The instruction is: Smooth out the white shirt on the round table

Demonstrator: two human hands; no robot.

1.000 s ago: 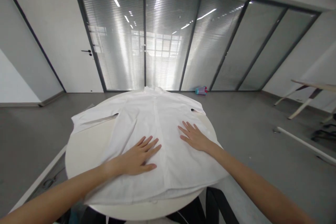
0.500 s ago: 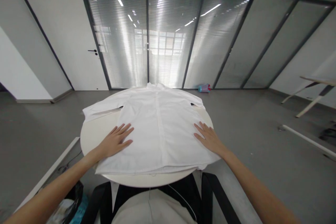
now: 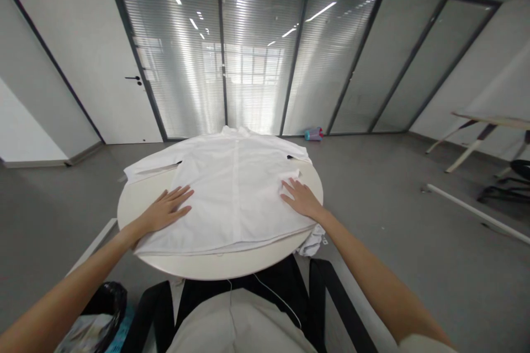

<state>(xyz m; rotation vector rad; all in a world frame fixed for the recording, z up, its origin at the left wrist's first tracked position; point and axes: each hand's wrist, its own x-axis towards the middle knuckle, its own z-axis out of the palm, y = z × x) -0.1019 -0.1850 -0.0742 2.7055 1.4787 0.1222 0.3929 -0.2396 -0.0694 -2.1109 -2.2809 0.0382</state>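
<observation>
Nearest the camera, the person's torso in a pale top with black straps; at lower left a black bin [image 3: 101, 300] on the floor. Beyond it, a round white table [image 3: 136, 215] carrying a white shirt [image 3: 232, 193], laid flat with its buttoned front up and its collar at the far edge. The left hand [image 3: 165, 210] lies palm down, fingers spread, on the shirt's left side near the hem; it grips nothing. The right hand [image 3: 302, 198] lies palm down on the shirt's right side, fingers extended and slightly parted, the fingertips [image 3: 290, 185] touching a small turned-back fold of cloth. One sleeve [image 3: 151, 168] extends leftward across the table top; on the right, cloth hangs over the table edge beneath the right forearm. Farther off, grey floor, a small teal-and-pink bottle [image 3: 313, 133] lying at the foot of a glass partition [image 3: 256, 55] with lowered blinds, a white door [image 3: 124, 77] at left, and a trestle table [image 3: 484, 132] at far right
</observation>
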